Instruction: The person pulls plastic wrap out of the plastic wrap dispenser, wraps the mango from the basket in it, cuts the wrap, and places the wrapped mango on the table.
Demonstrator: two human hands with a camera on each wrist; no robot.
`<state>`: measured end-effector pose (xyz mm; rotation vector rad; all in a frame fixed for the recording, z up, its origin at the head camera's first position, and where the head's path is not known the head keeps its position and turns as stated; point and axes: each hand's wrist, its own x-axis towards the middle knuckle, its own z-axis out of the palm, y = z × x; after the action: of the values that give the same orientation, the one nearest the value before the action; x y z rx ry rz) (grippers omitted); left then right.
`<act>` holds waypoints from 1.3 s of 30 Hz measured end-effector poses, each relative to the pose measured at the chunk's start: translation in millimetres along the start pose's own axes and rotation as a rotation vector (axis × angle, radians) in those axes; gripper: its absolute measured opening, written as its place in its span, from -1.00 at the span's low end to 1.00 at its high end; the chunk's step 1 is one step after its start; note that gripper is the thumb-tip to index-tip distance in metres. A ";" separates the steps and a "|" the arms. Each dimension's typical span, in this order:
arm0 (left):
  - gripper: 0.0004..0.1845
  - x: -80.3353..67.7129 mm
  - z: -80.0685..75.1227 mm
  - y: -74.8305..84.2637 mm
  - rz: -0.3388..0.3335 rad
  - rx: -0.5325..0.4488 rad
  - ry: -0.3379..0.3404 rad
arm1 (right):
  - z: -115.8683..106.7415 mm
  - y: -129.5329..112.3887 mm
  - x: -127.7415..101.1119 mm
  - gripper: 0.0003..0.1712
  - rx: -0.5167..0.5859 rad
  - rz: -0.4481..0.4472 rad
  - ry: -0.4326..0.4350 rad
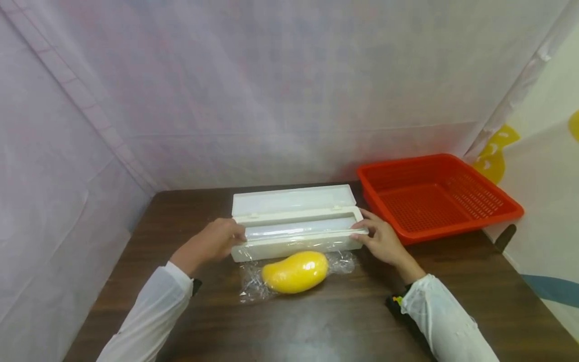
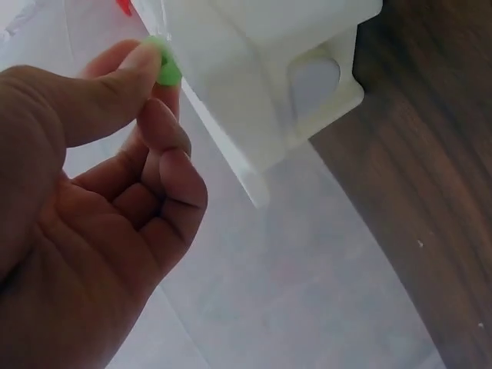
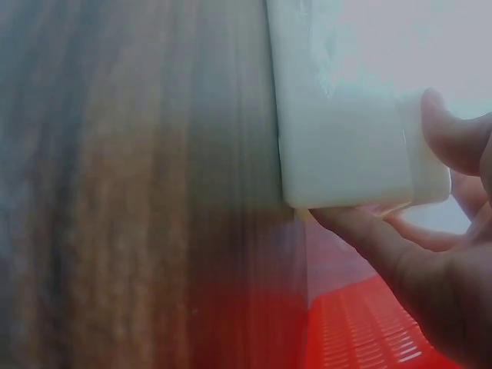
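Note:
A long white cling film dispenser box lies on the table with its lid tipped back. Inside it shows a roll of cling film. At the box's left end, my left hand pinches a small green slider at the rim between thumb and fingertips. My right hand grips the opposite end, thumb at the front rim and fingers at the end wall and inside. In front of the box lies a yellow mango in clear film, which spreads out on both sides of it.
A red plastic basket with perforated base and walls stands at the right back, close to the right hand. The dark wooden table meets whitish hanging sheets at the back and left.

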<state>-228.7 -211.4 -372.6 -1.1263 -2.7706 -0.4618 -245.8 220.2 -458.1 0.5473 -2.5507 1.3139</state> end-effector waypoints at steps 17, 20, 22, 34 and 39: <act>-0.81 -72.5 0.8 -0.8 -0.273 0.108 0.041 | -6.5 8.4 -3.3 -0.84 0.017 0.011 -0.047; -0.90 -65.4 4.7 14.1 -0.301 0.085 0.072 | -3.7 8.6 -5.2 -0.83 0.040 0.018 -0.059; -0.91 -59.9 4.1 25.4 -0.344 0.075 0.097 | -2.0 7.6 -6.8 -0.82 0.050 0.017 -0.060; -0.84 -23.4 24.9 60.7 -0.206 0.181 0.147 | -3.0 1.7 -8.4 -0.37 0.213 0.027 -0.140; -0.93 -21.0 31.6 63.5 -0.189 0.213 0.196 | -8.5 -3.4 -9.8 -0.29 0.148 0.016 -0.185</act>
<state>-169.2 -172.2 -392.2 -0.7360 -2.6860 -0.2698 -235.2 227.5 -454.2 0.7086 -2.6204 1.5325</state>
